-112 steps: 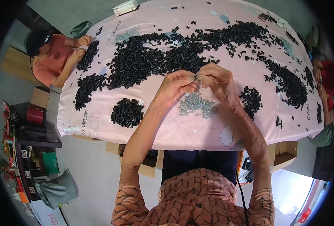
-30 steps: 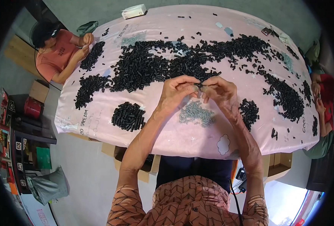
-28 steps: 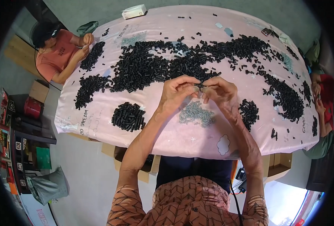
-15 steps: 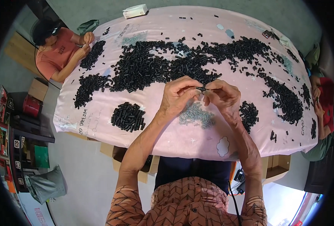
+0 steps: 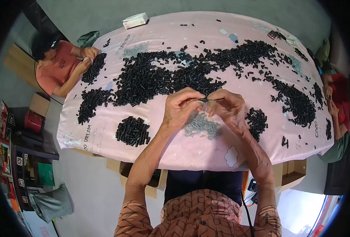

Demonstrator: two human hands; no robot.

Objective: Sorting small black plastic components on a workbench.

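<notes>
Above the pink-covered table [image 5: 175, 152], my left hand [image 5: 181, 109] and my right hand [image 5: 227, 106] meet fingertip to fingertip. Both are closed in a pinch on one small black cylindrical piece [image 5: 203, 100], mostly covered by my fingers. Just below my hands lies a heap of small silvery metal parts [image 5: 202, 126], too fine to name. A large spread of black cylindrical pieces [image 5: 143, 77] lies beyond my hands. One smaller black pile [image 5: 132, 131] is left of my left forearm, and another black pile [image 5: 257, 124] sits beside my right forearm.
A person in a red shirt [image 5: 60, 69] handles pieces at the table's left edge. Another person in red [image 5: 339, 96] sits at the right edge. A white box [image 5: 135, 21] stands at the back. Open cardboard boxes [image 5: 295, 173] are under the near edge.
The whole view has shifted slightly. My hands stay together around the small black piece. The person at the left has lowered their hands toward the black pile there.
</notes>
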